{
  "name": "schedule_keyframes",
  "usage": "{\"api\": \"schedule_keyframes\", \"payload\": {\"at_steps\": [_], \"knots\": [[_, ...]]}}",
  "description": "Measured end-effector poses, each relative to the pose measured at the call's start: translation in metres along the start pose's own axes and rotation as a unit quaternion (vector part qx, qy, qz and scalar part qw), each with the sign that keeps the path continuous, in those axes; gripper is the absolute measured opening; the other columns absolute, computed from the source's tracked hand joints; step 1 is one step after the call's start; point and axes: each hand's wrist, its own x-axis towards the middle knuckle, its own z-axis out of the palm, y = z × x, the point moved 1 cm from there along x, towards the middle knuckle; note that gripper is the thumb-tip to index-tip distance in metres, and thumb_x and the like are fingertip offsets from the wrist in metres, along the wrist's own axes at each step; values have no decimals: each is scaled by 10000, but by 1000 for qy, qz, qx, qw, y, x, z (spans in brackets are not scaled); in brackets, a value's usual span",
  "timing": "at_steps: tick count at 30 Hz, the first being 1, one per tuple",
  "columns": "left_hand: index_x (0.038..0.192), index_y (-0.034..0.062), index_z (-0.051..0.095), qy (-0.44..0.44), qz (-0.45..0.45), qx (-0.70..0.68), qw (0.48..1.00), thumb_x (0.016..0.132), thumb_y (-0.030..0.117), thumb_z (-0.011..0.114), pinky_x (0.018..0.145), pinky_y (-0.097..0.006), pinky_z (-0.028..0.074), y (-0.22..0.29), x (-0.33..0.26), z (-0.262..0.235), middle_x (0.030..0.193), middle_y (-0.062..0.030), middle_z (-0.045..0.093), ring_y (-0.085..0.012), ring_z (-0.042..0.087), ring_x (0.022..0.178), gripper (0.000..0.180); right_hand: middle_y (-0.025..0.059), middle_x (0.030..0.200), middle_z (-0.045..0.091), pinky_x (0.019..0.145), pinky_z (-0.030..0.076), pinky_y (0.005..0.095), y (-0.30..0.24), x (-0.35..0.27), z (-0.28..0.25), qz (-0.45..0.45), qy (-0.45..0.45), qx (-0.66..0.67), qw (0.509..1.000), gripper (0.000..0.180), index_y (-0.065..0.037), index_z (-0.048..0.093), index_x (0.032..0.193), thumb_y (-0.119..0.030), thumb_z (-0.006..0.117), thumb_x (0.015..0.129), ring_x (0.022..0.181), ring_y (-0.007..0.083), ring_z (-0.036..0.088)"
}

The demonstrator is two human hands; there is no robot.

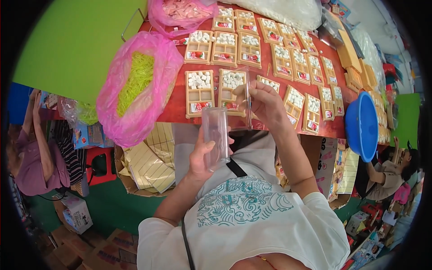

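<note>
My left hand (198, 155) is closed around a stack of transparent plastic covers (216, 137), held upright in front of my body at the table's near edge. My right hand (270, 101) pinches one thin transparent cover (247, 105) by its side, tilted on edge. That cover stands just over a tan compartment tray (226, 94), which has white cubes at the top and a small red-and-white packet at the bottom. A similar filled tray (199, 95) lies to its left. Part of another tray (268, 83) is hidden behind my right hand.
Rows of filled trays (282, 60) cover the red table (173, 110). A pink bag of yellow-green sticks (135, 83) sits left, another pink bag (182, 15) behind it. A blue basin (362, 126) stands at the right edge. Other people sit at both sides; a carton (148, 162) is below.
</note>
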Motion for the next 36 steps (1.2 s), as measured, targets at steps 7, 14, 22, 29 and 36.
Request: {"api": "schedule_keyframes", "payload": {"at_steps": [7, 14, 22, 29, 36], "knots": [[1445, 84, 244, 12, 44, -11, 999, 807, 232, 578, 765, -392, 576, 12, 9, -4, 1300, -190, 486, -264, 605, 1025, 736, 28, 814, 647, 553, 441, 212, -7, 34, -36, 19, 59, -203, 977, 156, -57, 613, 861, -188, 561, 928, 671, 62, 578], [1475, 102, 207, 49, 62, 27, 997, 817, 238, 594, 753, -359, 571, 17, 14, 1, 1276, -164, 500, -244, 604, 1013, 776, 62, 822, 614, 576, 458, 260, -3, 21, -43, -236, 179, -739, 605, 158, 11, 595, 868, -136, 554, 913, 659, 130, 596], [1492, 68, 193, 76, 116, 96, 986, 799, 128, 528, 949, -336, 432, 13, 16, 12, 1282, -103, 462, -192, 511, 1117, 772, 34, 821, 558, 664, 439, 238, 20, -20, 58, -72, -82, -454, 884, 120, 35, 615, 960, -72, 583, 915, 776, 90, 539], [1490, 54, 193, 80, 138, 125, 979, 801, 126, 522, 972, -323, 397, 17, 10, 15, 1280, -98, 457, -178, 495, 1115, 767, -21, 801, 584, 632, 441, 208, 45, -18, 59, 47, -111, -257, 959, 113, 7, 625, 935, -96, 578, 931, 709, 44, 535], [1478, 68, 222, 77, 137, 118, 981, 802, 129, 534, 834, -298, 450, 22, 5, 10, 1243, -88, 465, -149, 512, 981, 747, -20, 762, 585, 605, 438, 210, 50, -15, 65, 90, -124, -176, 972, 145, 6, 633, 926, -138, 614, 922, 672, 52, 529]]}}
